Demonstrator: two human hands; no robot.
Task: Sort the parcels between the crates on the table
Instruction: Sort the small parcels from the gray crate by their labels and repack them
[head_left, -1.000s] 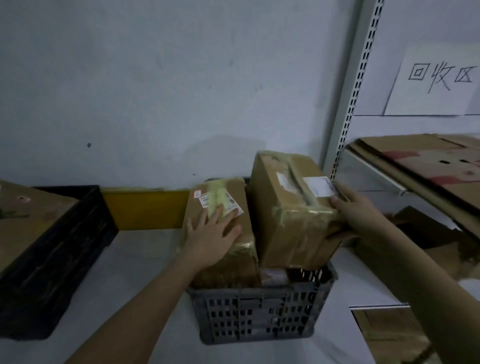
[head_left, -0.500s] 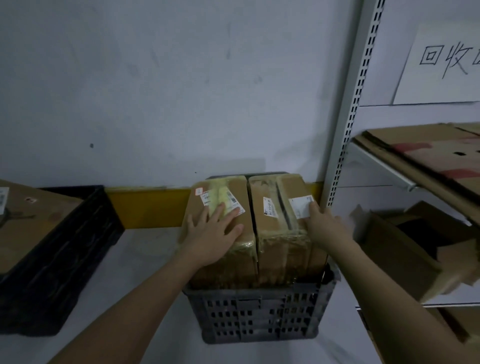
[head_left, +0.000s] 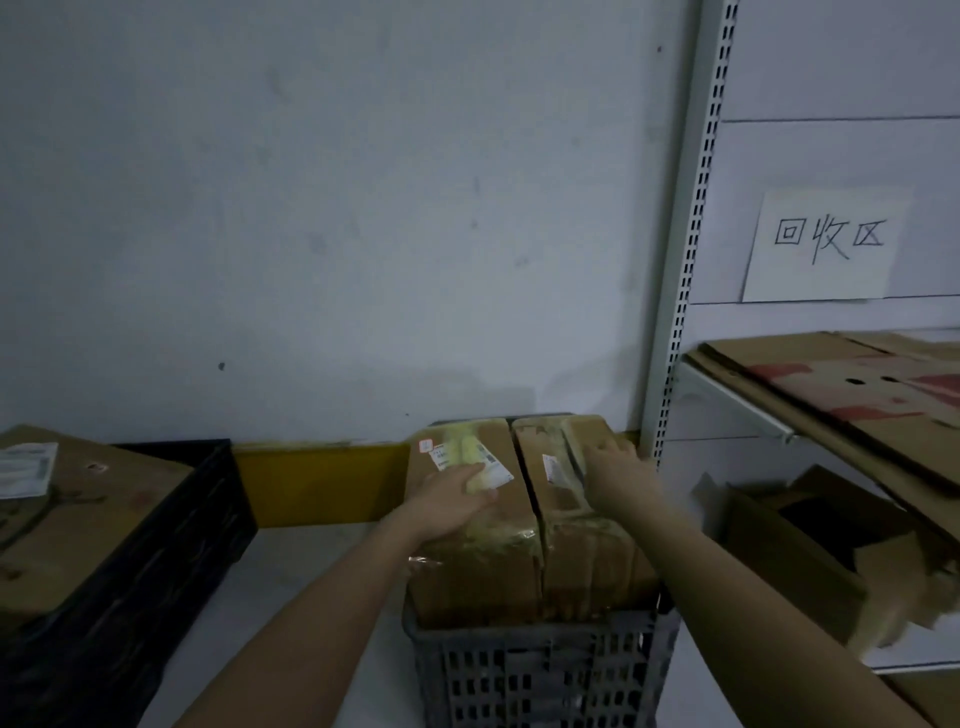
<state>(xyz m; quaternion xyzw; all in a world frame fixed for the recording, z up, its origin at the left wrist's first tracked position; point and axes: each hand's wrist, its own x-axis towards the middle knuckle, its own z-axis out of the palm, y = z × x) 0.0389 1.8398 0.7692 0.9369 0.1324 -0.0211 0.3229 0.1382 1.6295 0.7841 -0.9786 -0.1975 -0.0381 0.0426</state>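
1. Grey slatted crate (head_left: 540, 670) nearest, on the counter (head_left: 311, 597); two taped cardboard parcels stand side by side in it, rising above its rim.
2. Left hand (head_left: 451, 500) lies flat on the left parcel (head_left: 472, 551), grip slack, fingers straight; right hand (head_left: 618, 475) rests on the right parcel (head_left: 587, 551), fingers loose, holding nothing.
3. Black crate (head_left: 135, 561) further left, carrying a labelled carton (head_left: 78, 514); wall behind.
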